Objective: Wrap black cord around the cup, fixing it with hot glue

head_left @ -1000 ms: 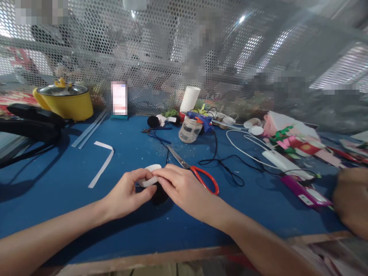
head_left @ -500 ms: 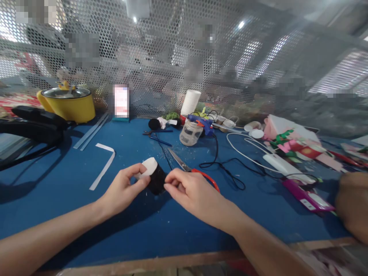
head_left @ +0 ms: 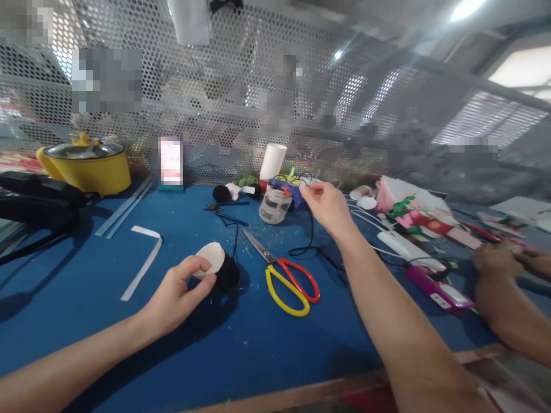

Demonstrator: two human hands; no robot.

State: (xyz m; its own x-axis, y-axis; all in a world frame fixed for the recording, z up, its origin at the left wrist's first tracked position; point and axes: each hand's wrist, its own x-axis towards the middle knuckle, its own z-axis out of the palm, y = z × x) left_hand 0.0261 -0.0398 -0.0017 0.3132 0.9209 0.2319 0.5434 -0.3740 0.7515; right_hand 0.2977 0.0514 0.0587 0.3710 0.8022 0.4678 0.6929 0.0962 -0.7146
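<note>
My left hand (head_left: 178, 295) grips a small craft piece (head_left: 215, 267) with a white top and a black body, resting on the blue table (head_left: 241, 344). My right hand (head_left: 328, 205) is stretched far forward, its fingers curled at the blue glue gun (head_left: 287, 191) beside a clear jar (head_left: 274, 205). Whether the fingers have closed on the gun I cannot make out. Red and yellow scissors (head_left: 284, 272) lie between my two arms.
A yellow pot (head_left: 86, 163) stands at the back left, with a white paper strip (head_left: 144, 258) nearer. A black cable (head_left: 312, 244), a white charger (head_left: 398, 244) and coloured craft scraps (head_left: 415, 212) lie right. Another person's hands (head_left: 501, 269) work at the right edge. A perforated metal screen (head_left: 241, 86) closes the back.
My right hand let go of the black and white piece and reached forward to the glue gun. My left hand stays on the piece. The scissors now show fully.
</note>
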